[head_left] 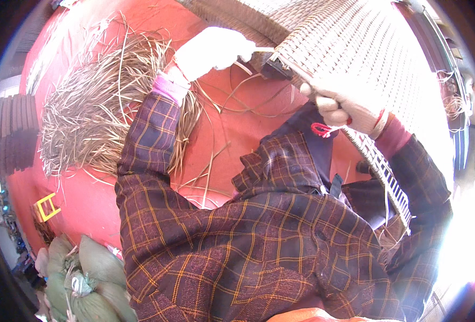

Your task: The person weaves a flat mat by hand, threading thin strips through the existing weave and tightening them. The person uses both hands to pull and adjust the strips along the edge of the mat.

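My left hand point(211, 52), in a white glove, is closed in a pinch on a pale weaving strip point(263, 49) that runs to the corner of a woven panel point(355, 45). The panel has a tight basket weave and lies tilted across the right side. Gloved as well, my right hand point(345, 101) has its fingers curled over the panel's near edge. A red looped cord point(320, 129) hangs just below those fingers. Further down, the panel's edge shows a row of pale wrapped strands point(390, 185).
A large heap of loose tan strips point(95, 107) lies on the red surface point(90, 201) at left. Stray strips trail toward my lap. At lower left are a yellow frame point(47, 207) and a tied green sack point(82, 282). Brown stacked slats point(13, 137) stand at far left.
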A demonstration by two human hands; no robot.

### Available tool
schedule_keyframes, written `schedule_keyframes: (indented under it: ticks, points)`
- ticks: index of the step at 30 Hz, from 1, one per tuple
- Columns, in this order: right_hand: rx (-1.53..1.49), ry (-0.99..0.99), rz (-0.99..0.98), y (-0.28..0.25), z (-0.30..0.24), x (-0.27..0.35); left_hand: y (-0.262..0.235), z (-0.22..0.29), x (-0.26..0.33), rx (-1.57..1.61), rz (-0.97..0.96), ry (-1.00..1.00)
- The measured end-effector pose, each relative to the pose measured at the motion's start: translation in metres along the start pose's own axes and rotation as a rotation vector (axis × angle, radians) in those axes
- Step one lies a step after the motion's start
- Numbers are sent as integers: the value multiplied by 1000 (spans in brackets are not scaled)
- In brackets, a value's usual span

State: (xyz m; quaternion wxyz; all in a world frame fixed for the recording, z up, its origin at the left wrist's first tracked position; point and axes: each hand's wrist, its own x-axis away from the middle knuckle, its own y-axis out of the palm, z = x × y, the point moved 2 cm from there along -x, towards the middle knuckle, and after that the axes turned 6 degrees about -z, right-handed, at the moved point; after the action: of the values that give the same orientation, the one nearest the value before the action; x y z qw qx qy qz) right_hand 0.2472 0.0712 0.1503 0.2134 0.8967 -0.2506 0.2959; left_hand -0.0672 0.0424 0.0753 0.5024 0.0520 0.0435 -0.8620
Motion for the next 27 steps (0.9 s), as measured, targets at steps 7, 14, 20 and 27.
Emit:
schedule_keyframes:
  ticks: [7, 14, 20, 27]
  points:
    - [526, -153, 168, 4, -2, -8, 4, 3, -4, -142, 39, -50]
    - [306, -50, 133, 7, -12, -5, 8, 3, -14, -329, 32, -124]
    - [362, -22, 130, 6, -21, -13, 20, 9, -34, -1302, -41, 523]
    - [475, -152, 89, -1, -20, -17, 29, 23, -33, -972, -123, 84]
